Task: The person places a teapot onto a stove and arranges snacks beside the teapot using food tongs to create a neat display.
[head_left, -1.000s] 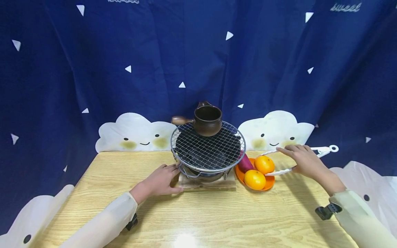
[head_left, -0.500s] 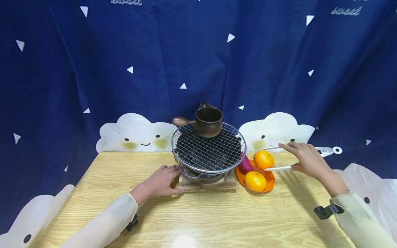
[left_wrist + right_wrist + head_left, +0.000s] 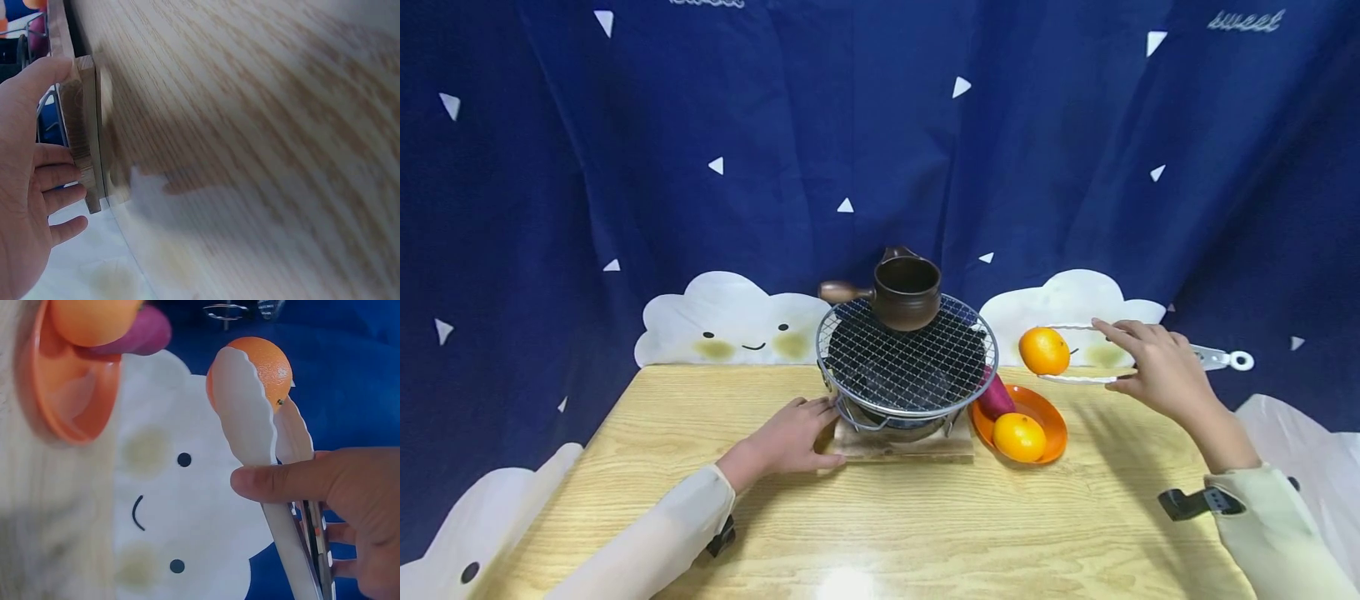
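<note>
Right hand (image 3: 1168,372) pinching tongs (image 3: 247,415) — orange (image 3: 1045,351) between tips, plate (image 3: 1039,408) lower left; left hand (image 3: 788,437) — fingers loosely extended, touching board (image 3: 910,450).

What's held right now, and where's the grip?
Tongs, by their arms near the scalloped white tips, in the right hand; those tips clamp an orange by its sides. Left hand only touches the wooden base.

Pale wood-grain table (image 3: 865,525), wooden board (image 3: 902,452) lying on it, orange plate (image 3: 1039,405) just beside the board
</note>
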A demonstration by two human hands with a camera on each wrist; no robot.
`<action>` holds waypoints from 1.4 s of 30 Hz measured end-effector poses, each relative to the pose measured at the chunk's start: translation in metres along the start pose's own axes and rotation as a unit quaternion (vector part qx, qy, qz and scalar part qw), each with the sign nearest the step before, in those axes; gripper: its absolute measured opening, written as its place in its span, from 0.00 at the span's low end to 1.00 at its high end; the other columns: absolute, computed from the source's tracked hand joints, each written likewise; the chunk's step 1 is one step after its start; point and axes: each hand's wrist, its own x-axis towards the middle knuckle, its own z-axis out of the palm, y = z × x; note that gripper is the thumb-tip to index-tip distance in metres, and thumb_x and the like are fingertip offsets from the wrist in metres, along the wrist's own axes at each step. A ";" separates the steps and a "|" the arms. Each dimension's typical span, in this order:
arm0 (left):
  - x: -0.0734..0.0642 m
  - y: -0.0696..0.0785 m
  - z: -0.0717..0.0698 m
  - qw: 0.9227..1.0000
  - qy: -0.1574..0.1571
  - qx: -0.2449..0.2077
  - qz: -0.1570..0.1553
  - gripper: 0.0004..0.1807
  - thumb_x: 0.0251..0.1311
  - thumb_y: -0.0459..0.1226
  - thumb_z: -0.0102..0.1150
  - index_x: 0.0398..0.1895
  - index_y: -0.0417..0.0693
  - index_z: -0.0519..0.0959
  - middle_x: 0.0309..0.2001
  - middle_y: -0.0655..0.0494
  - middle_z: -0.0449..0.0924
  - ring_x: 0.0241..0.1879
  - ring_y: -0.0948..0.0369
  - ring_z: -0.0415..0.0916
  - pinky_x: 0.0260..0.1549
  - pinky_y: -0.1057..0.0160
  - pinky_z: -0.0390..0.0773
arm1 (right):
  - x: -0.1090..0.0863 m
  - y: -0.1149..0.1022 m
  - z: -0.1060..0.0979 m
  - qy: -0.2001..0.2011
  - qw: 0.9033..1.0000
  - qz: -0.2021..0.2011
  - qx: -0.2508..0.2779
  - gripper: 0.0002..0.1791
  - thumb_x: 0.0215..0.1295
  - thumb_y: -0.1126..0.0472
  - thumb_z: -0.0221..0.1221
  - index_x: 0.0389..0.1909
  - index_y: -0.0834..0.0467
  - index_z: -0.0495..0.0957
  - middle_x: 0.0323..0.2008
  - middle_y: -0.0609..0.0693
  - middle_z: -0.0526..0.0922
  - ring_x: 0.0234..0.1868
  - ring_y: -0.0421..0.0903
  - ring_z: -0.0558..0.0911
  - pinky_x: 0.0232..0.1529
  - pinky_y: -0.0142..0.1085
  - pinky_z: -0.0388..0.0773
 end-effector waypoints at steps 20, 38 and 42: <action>0.001 0.000 0.000 1.000 0.004 0.005 0.005 0.49 0.61 0.66 0.58 0.74 0.39 0.67 0.73 0.40 0.68 0.72 0.44 0.68 0.67 0.37 0.69 | 0.018 -0.048 -0.036 0.116 0.990 0.036 0.076 0.58 0.37 0.62 0.82 0.75 0.49 0.67 0.59 0.70 0.75 0.56 0.70 0.72 0.53 0.66 0.66; -0.001 0.001 -0.001 1.000 0.003 0.011 0.000 0.50 0.61 0.67 0.57 0.73 0.39 0.68 0.74 0.40 0.67 0.72 0.44 0.68 0.68 0.37 0.70 | 0.041 -0.141 -0.056 0.152 0.977 -0.009 0.150 0.56 0.34 0.64 0.84 0.72 0.49 0.72 0.56 0.60 0.82 0.52 0.61 0.78 0.46 0.54 0.73; -0.001 0.002 -0.001 1.000 0.001 0.012 0.002 0.50 0.61 0.67 0.57 0.73 0.38 0.68 0.74 0.40 0.67 0.72 0.44 0.68 0.68 0.38 0.70 | 0.044 -0.157 -0.053 0.139 0.978 -0.010 0.153 0.56 0.35 0.62 0.84 0.73 0.48 0.71 0.57 0.60 0.82 0.53 0.60 0.78 0.49 0.58 0.74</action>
